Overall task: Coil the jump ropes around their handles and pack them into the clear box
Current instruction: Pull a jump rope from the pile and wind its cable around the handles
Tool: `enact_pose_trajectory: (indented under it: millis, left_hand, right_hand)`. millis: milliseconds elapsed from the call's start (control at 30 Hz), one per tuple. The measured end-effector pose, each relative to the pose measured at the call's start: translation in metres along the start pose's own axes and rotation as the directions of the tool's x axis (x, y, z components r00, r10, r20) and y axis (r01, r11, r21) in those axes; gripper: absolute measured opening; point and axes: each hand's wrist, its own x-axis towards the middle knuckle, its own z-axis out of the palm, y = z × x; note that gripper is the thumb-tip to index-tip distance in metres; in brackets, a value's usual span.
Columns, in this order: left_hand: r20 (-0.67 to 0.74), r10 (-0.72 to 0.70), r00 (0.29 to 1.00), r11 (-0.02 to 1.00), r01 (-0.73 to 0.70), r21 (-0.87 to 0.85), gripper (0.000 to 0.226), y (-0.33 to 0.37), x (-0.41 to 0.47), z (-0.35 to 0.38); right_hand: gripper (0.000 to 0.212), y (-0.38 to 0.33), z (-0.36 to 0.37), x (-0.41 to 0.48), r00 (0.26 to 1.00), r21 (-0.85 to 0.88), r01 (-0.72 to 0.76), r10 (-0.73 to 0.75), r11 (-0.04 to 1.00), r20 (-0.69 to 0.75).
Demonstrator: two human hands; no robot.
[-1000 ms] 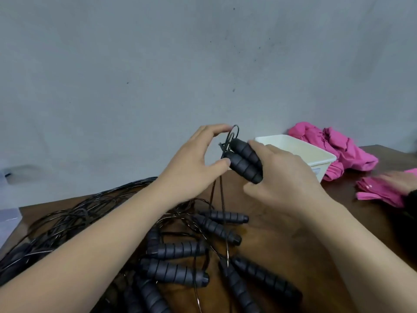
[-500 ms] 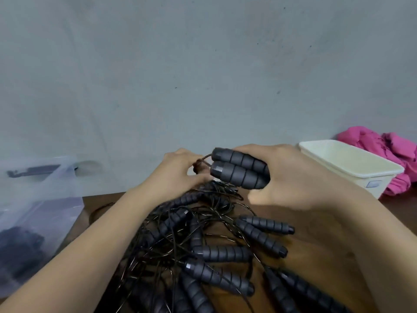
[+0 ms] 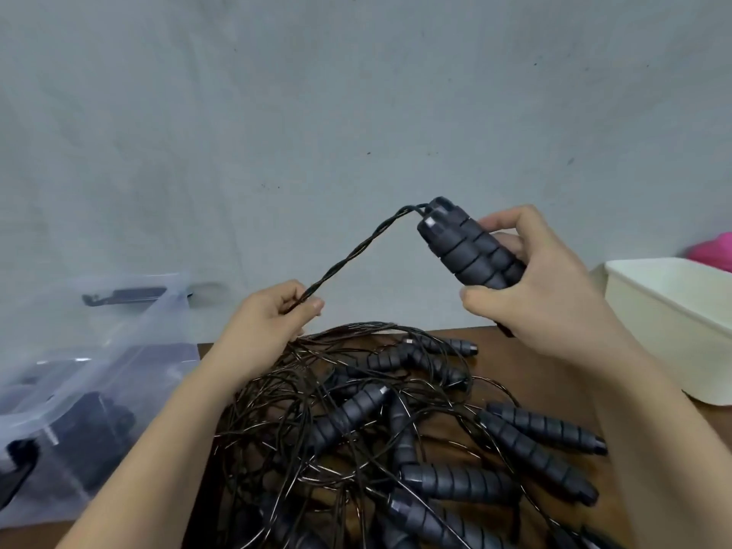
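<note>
Head view. Hidden or unclear first:
- Lower ends of two dark grey ribbed foam handles (image 3: pixel 467 251) covered by right grip (image 3: pixel 542 287).
- Contents of clear plastic box (image 3: pixel 99 350) at far left only a dark blur behind cloudy walls.
- Pink cloth (image 3: pixel 713 249) cut off by right edge.
- Near side of tangled pile of black jump ropes (image 3: pixel 396 429) cut off by bottom edge.

Right grip: clenched round both handles, held side by side, tilted, caps up and to the left, raised above the pile.

Left grip (image 3: pixel 269 315): pinching twisted thin black cord (image 3: pixel 356 251) between thumb and forefinger, cord taut up to the handle caps.

Pile: glossy thin cords looped over matte segmented handles, on brown wooden worktop (image 3: pixel 534 370), between clear box and cream rectangular plastic tub (image 3: pixel 673 322). Held rope outside the clear box.
</note>
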Motion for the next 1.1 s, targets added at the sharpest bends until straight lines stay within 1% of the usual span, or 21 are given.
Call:
enact_pose_trajectory:
  millis: [33, 100, 167, 200, 233, 300, 367, 400, 433, 467, 500, 567, 600, 633, 700, 733, 833, 900, 1000, 1100]
  left_hand:
    - [-0.008, -0.014, 1.000, 0.997, 0.014, 0.070, 0.021, -0.007, 0.002, -0.003]
    - [-0.082, -0.040, 0.996, 0.987, 0.052, 0.152, 0.020, -0.015, 0.005, -0.013]
    - [-0.164, -0.049, 0.985, 0.989, 0.070, 0.126, 0.026, -0.016, 0.004, -0.026]
    - [-0.178, -0.042, 0.983, 0.994, 0.060, 0.094, 0.029, -0.013, 0.002, -0.031]
    - [-0.165, -0.027, 0.986, 0.997, 0.038, 0.060, 0.032, -0.006, -0.001, -0.032]
    - [-0.118, 0.011, 0.993, 1.000, -0.009, 0.020, 0.038, 0.012, -0.007, -0.024]
    - [-0.079, 0.027, 0.997, 0.998, -0.032, -0.060, 0.040, 0.031, -0.014, -0.008]
    - [-0.051, 0.025, 0.998, 0.995, -0.030, -0.097, 0.041, 0.038, -0.016, 0.000]
    - [-0.010, 0.020, 1.000, 0.996, -0.021, -0.090, 0.041, 0.044, -0.018, 0.008]
    - [0.039, 0.021, 0.999, 1.000, -0.020, -0.019, 0.041, 0.048, -0.020, 0.015]
    - [0.097, 0.026, 0.995, 0.995, -0.035, 0.088, 0.040, 0.052, -0.023, 0.022]
    - [0.214, 0.034, 0.976, 0.959, -0.092, 0.266, 0.034, 0.060, -0.032, 0.037]
    - [0.258, 0.028, 0.966, 0.942, -0.111, 0.316, 0.028, 0.063, -0.037, 0.043]
    - [0.292, 0.013, 0.956, 0.937, -0.113, 0.329, 0.026, 0.066, -0.041, 0.047]
    - [0.337, -0.013, 0.941, 0.937, -0.106, 0.332, 0.034, 0.070, -0.045, 0.049]
    - [0.344, -0.004, 0.939, 0.938, -0.116, 0.326, 0.033, 0.069, -0.045, 0.048]
    - [0.344, 0.076, 0.936, 0.944, -0.179, 0.278, 0.025, 0.069, -0.044, 0.045]
    - [0.358, 0.073, 0.931, 0.948, -0.176, 0.264, 0.024, 0.067, -0.042, 0.042]
    - [0.346, 0.046, 0.937, 0.930, -0.167, 0.329, 0.032, 0.059, -0.036, 0.032]
    - [0.288, 0.007, 0.957, 0.932, -0.111, 0.345, 0.032, 0.041, -0.025, 0.008]
  right_hand:
    - [0.057, 0.001, 0.001, 0.001, 1.000, -0.005, -0.008, 0.008, 1.000, -0.025]
    - [0.058, 0.005, -0.005, 0.005, 0.994, 0.022, -0.029, 0.031, 0.999, -0.109]
    - [0.058, 0.009, -0.012, 0.007, 0.984, 0.047, -0.064, 0.071, 0.997, -0.166]
    - [0.056, 0.010, -0.014, 0.007, 0.985, 0.057, -0.077, 0.084, 0.995, -0.150]
    - [0.052, 0.012, -0.013, 0.006, 0.990, 0.076, -0.088, 0.095, 0.993, -0.105]
    - [0.036, 0.013, 0.000, 0.005, 0.993, 0.157, -0.117, 0.114, 0.981, 0.027]
    - [0.025, 0.011, 0.019, 0.002, 0.978, 0.259, -0.165, 0.124, 0.952, 0.167]
    - [0.027, 0.010, 0.028, 0.000, 0.966, 0.313, -0.193, 0.124, 0.930, 0.229]
    - [0.032, 0.008, 0.036, -0.003, 0.952, 0.354, -0.221, 0.122, 0.909, 0.282]
    - [0.037, 0.004, 0.044, -0.006, 0.938, 0.382, -0.241, 0.114, 0.892, 0.326]
    - [0.043, 0.003, 0.052, -0.010, 0.926, 0.398, -0.258, 0.108, 0.880, 0.362]
    - [0.051, 0.002, 0.065, -0.015, 0.896, 0.411, -0.310, 0.119, 0.857, 0.428]
    - [0.051, 0.004, 0.070, -0.017, 0.874, 0.409, -0.347, 0.133, 0.844, 0.467]
    - [0.051, 0.006, 0.073, -0.019, 0.849, 0.404, -0.382, 0.143, 0.831, 0.509]
    - [0.054, 0.012, 0.077, -0.020, 0.803, 0.400, -0.448, 0.163, 0.800, 0.573]
    - [0.056, 0.014, 0.077, -0.019, 0.793, 0.418, -0.469, 0.164, 0.778, 0.586]
    - [0.052, 0.019, 0.076, -0.015, 0.818, 0.534, -0.485, 0.143, 0.693, 0.557]
    - [0.053, 0.021, 0.075, -0.013, 0.847, 0.604, -0.482, 0.162, 0.634, 0.506]
    - [0.048, 0.024, 0.066, -0.006, 0.893, 0.649, -0.429, 0.188, 0.628, 0.409]
    - [0.040, 0.029, 0.048, 0.004, 0.926, 0.697, -0.376, 0.224, 0.611, 0.303]
